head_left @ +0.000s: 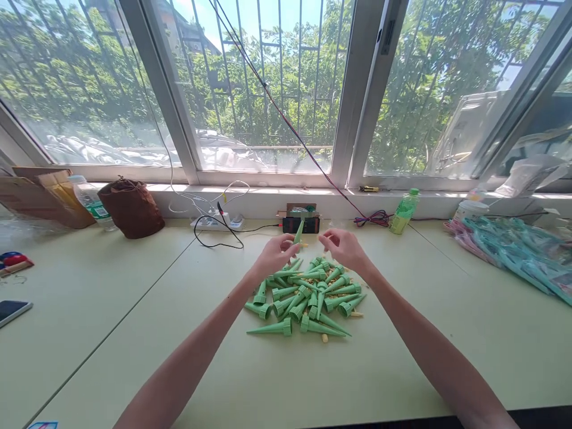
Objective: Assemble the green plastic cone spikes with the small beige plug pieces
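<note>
Currently, one green spike (299, 231) is pinched by the left hand (277, 254) over the far edge of the green pile (300, 301), right hand (345, 248) half-curled there, hold unclear, with the other spikes left loose.

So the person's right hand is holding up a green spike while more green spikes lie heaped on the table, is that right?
Not quite: the head view shows the left hand, not the right hand, holding up the green spike. More green spikes do lie heaped on the table.
</note>
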Demonstrator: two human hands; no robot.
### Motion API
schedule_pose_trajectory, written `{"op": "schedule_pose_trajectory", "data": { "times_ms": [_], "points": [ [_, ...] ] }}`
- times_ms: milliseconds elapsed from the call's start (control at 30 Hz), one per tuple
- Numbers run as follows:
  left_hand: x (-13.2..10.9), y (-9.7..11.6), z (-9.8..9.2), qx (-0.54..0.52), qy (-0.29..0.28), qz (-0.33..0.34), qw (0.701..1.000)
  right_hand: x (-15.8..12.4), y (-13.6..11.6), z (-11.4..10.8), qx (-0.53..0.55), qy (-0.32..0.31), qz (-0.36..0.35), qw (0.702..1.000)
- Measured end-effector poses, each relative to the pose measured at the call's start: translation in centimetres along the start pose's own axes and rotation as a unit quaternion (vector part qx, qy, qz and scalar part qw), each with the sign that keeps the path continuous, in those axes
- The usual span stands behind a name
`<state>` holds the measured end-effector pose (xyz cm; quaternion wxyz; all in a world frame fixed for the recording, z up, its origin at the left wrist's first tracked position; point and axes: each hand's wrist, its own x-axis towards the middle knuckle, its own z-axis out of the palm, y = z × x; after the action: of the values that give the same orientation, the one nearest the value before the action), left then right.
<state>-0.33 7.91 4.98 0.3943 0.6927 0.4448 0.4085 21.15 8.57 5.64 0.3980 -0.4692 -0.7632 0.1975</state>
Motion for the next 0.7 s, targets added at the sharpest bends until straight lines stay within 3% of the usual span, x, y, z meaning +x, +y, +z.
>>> {"op": "schedule_pose_trajectory", "data": {
  "times_ms": [67,267,400,700],
  "points": [
    [-0.9,-0.7,0.6,0.008,0.026,0.008,1.0,-1.5,0.6,1.1,-0.041,0.012,-0.005,0.999],
    [-4.0,-4.0,2.8,-0.04,0.082,0.033,0.995,-6.6,2.3,5.4,-0.121,-0.071,-0.124,0.982],
    [-4.7,-4.9,2.7,-0.039,0.089,0.022,0.995,-7.4,2.5,5.8,-0.15,-0.091,-0.153,0.973],
    [-4.9,-5.0,2.0,-0.04,0.108,-0.048,0.992,-7.2,3.0,5.3,-0.149,-0.107,-0.131,0.974]
  ]
}}
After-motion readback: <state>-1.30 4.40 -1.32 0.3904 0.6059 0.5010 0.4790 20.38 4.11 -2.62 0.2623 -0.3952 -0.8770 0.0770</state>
